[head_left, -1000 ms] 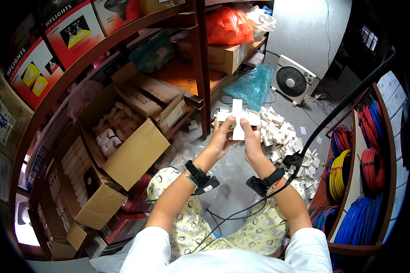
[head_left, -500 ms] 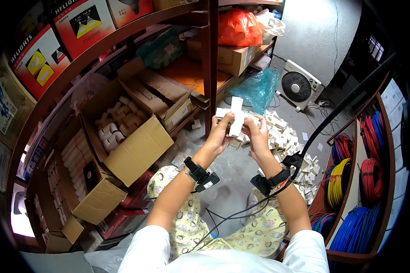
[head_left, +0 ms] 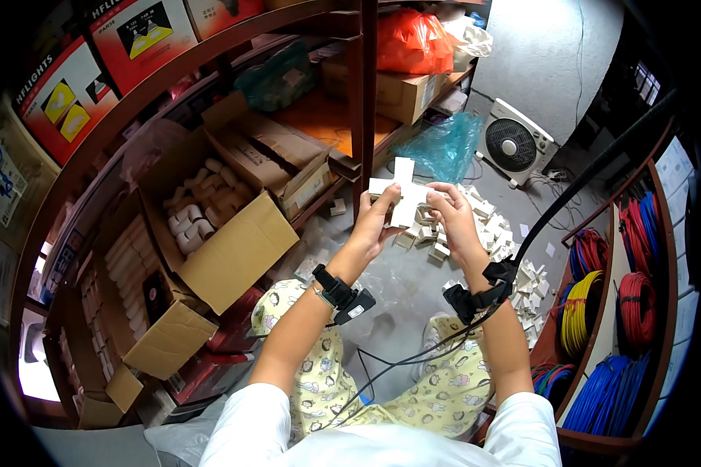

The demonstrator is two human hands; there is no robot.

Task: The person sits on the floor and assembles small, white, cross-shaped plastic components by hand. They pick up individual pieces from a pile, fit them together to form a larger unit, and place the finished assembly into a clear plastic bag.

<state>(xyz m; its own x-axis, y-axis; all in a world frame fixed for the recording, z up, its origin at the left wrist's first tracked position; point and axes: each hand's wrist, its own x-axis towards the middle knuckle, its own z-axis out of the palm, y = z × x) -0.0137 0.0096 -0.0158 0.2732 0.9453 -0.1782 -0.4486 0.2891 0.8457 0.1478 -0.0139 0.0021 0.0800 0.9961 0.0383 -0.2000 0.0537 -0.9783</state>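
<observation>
A white cross-shaped plastic fitting (head_left: 404, 205) is held up over the floor in front of me. My left hand (head_left: 376, 221) grips its left and lower arms, thumb on top and the other fingers tucked underneath. On the other side, my right hand (head_left: 461, 226) has its curled fingertips at the end of the right arm. Just beyond and below my hands lies a heap of similar white plastic pieces (head_left: 487, 223), spread over the floor toward the right.
Cardboard boxes with white cylindrical pieces (head_left: 189, 226) stand at left beside a metal shelf (head_left: 364, 101). A box fan (head_left: 514, 145) and teal plastic bag (head_left: 446, 144) lie ahead. Wire coils (head_left: 578, 315) fill a right-hand rack. A black cable (head_left: 557, 204) runs past my right arm.
My right hand has shifted slightly right, its thumb drawing back from the middle of the cross-shaped fitting toward its right end. My left hand keeps its hold.
</observation>
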